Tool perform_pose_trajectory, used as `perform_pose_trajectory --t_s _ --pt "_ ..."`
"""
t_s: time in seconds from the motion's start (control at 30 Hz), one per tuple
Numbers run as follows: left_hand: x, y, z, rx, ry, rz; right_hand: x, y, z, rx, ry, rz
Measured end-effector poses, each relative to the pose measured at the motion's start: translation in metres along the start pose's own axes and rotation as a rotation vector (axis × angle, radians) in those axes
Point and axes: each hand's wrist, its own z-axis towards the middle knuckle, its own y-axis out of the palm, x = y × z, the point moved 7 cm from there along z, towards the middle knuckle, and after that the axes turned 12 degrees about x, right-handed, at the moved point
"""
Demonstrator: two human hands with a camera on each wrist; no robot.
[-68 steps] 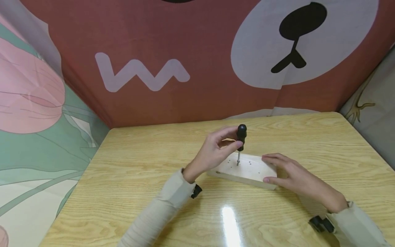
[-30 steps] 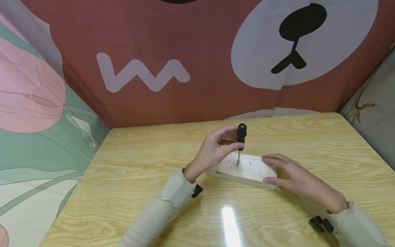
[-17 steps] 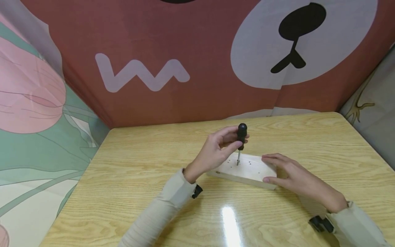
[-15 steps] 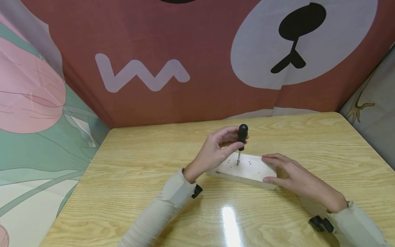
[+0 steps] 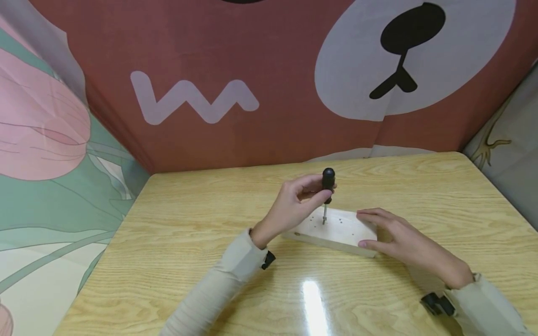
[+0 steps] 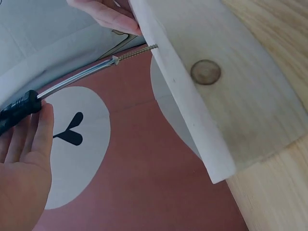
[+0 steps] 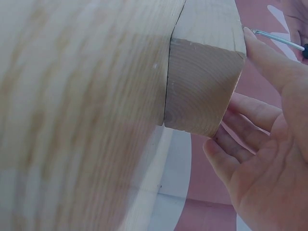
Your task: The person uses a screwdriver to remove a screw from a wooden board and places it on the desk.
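Note:
My left hand grips the black handle of a screwdriver, which stands nearly upright over a pale wooden block. In the left wrist view the screwdriver's shaft meets the head of a long screw. The screw's tip is sunk in the block's top face, with much of its thread showing above the wood. At the block's right end my right hand holds it, thumb on the near edge and fingers on the far edge. The right wrist view shows the block's end grain beside these fingers.
The block lies on a wood-grain table, and its top face has several small dark holes. A reddish curtain with a cartoon face hangs behind the table. Black wrist cameras sit under both sleeves.
The left fingers shift and roll around the screwdriver handle, which tilts very slightly. The screw, the block and the right hand look the same in place.

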Motion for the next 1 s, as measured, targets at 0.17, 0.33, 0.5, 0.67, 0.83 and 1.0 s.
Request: perform_pose_trajectory --t_s 0.17,0.33,0.5,0.67,0.83,1.0 --pt "-0.0003 0.0003 -0.001 -0.049 -0.024 -0.03 0.0006 0.0005 0.0006 0.005 -0.021 0.01" --pt "0.001 -0.0025 -0.0008 -0.022 -0.048 -0.026 0.0008 0.0006 0.0007 0.005 -0.019 0.011" --pt "0.0012 -0.0039 0.0006 0.021 -0.021 0.002 0.0001 0.0004 0.0005 0.006 -0.022 0.01" --pt "0.0026 -0.0033 -0.0003 0.04 0.038 0.008 -0.0012 0.0005 0.0008 0.008 -0.027 0.01" --pt "0.0041 -0.0036 -0.0021 0.046 0.055 -0.018 -0.0009 0.0008 0.0008 0.001 -0.014 0.002" --pt "0.0056 -0.0035 -0.0015 0.035 0.059 -0.021 -0.0023 -0.0015 0.0 0.021 -0.019 -0.006"
